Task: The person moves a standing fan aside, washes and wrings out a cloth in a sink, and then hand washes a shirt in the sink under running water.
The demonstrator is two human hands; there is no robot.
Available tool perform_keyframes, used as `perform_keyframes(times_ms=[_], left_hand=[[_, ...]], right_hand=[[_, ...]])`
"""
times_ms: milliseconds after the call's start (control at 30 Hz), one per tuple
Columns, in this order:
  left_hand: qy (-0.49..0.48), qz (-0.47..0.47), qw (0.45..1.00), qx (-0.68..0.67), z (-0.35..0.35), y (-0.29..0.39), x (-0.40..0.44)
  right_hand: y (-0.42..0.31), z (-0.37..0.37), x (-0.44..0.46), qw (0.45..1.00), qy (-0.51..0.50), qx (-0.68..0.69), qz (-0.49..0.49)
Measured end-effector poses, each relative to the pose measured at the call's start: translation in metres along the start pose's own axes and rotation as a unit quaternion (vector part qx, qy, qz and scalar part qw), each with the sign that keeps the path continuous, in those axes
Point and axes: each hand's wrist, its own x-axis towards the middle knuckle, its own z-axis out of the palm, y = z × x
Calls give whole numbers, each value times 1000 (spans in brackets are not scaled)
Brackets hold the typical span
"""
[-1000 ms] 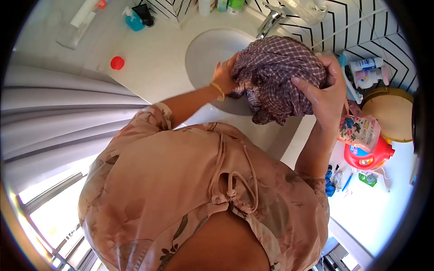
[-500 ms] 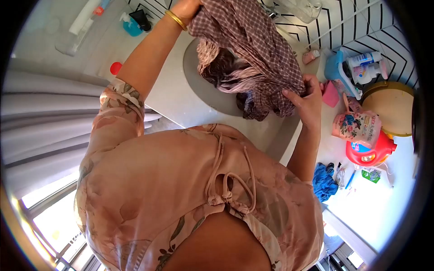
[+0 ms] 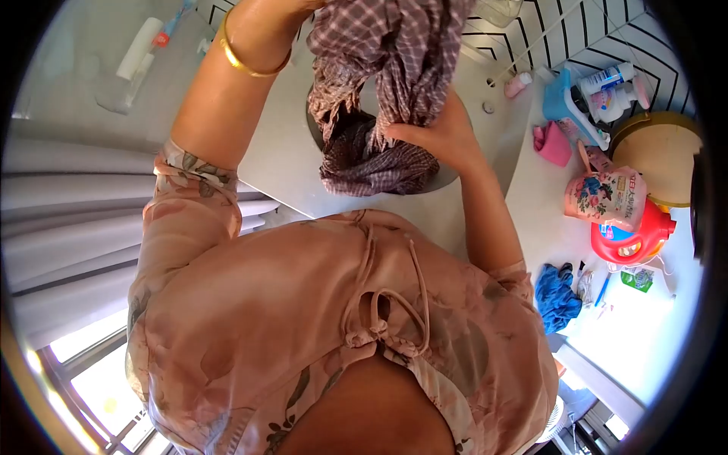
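Observation:
A dark purple-brown checked cloth hangs above the round sink, its lower part bunched in the basin. At the top edge of the view, my left hand is raised by the cloth's upper end; its fingers are cut off by the frame, and a gold bangle circles the wrist. My right hand wraps round a hanging fold at mid-height, thumb across the front and the other fingers behind the fabric.
To the right stand a blue basket with bottles, a pink cloth, a floral pouch, a red detergent bottle, a round tan lid and a blue cloth. A grey curtain hangs at left.
My left hand has risen to the top edge, lifting the cloth from its bunched form into a hanging length. My right hand has moved left and now grips a fold nearer the sink's middle.

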Motion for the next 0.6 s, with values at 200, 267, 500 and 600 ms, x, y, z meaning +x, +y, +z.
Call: perform_keyframes(times_ms=[200,267,500,600], left_hand=[[68,49,996,-17,-43,31,-3],[152,48,986,57,-57,38,-8],[171,-1,982,81,-90,25,-44],[200,-51,972,111,-109,14,-53]], right_hand=[[11,-28,25,995,17,54,82],[-24,-56,30,994,89,45,42],[-134,-70,44,890,280,-10,-360],[-142,-84,35,967,201,-99,-119]])
